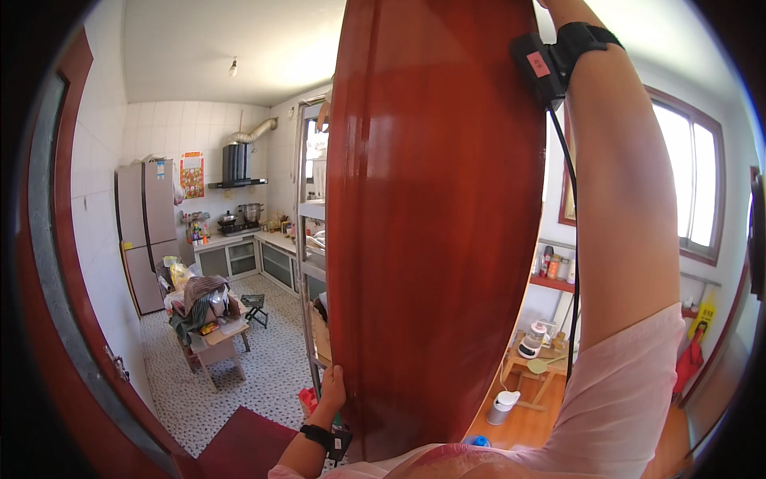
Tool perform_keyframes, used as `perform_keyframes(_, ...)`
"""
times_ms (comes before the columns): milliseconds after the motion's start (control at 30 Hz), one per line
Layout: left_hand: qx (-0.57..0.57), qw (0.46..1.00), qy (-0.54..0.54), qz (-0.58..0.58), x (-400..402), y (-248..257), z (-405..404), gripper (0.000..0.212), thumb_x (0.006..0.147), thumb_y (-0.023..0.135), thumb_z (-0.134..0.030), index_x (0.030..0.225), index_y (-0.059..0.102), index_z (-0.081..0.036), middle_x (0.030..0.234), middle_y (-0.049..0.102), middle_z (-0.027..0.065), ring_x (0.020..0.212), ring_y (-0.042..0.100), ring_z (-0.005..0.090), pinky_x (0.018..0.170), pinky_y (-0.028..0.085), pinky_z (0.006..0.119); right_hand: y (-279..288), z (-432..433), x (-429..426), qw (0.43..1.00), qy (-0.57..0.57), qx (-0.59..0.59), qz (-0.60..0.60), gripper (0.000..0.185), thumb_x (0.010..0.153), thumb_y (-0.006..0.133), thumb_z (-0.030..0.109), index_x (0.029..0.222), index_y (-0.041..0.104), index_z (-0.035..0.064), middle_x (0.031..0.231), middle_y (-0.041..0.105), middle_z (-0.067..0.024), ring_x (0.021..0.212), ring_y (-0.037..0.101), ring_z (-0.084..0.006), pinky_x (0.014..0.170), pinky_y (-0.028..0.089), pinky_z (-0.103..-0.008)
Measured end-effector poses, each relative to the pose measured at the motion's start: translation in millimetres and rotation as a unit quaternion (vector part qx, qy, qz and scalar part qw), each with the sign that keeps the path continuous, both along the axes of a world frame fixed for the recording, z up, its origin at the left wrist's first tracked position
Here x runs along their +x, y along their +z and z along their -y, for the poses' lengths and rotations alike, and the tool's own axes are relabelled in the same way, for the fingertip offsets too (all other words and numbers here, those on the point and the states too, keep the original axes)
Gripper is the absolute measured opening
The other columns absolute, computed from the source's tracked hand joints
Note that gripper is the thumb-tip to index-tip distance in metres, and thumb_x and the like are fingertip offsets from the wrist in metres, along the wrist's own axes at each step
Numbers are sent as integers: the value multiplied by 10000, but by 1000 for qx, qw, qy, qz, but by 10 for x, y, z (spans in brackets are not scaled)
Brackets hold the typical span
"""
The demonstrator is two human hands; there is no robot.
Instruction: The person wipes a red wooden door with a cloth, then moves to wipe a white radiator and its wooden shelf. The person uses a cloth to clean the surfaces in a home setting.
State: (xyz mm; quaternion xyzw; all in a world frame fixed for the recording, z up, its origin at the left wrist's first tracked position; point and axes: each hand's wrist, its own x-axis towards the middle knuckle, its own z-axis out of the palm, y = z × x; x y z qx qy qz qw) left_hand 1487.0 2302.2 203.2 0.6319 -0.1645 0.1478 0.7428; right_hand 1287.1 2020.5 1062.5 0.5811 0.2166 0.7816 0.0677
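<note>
A glossy red-brown wooden panel (443,227), perhaps a door jamb or wall end, stands upright right before me and fills the middle of the view. Low on its left edge is my left hand (333,386), gripping that edge with part of the fingers hidden. My right arm stretches up along the panel's right side. Only a sliver of my right hand (546,3) shows at the top rim, so its fingers cannot be made out. Each wrist wears a black strap with a small box; a black cable (571,179) hangs from the right one.
To the left lies a kitchen with a refrigerator (146,233), a cluttered table (218,338), a folding stool (255,308) and a metal shelf rack (306,269). On the right, a white kettle (502,407) stands on the floor by a low wooden table (532,368). A red-framed door (90,287) borders the far left.
</note>
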Motion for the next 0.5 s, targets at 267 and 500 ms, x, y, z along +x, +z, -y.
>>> perform_keyframes(267,16,992,78,101,15,84,4,410,1075,402,-330,832,495,-12,738,452,12,713,422,124,630,375,347,-585,-142,-178,963,221,4,-156,397,999,536,241,1310,597,2,1188,663,-176,1124,586,-273,1002,454,-386)
perform_keyframes(500,-28,995,57,74,145,29,84,467,1080,369,-372,874,551,5,805,547,61,783,487,162,707,432,376,-1658,-64,-279,952,235,3,-195,528,1034,501,338,1452,441,22,1400,527,-210,1298,496,-328,1106,379,-405)
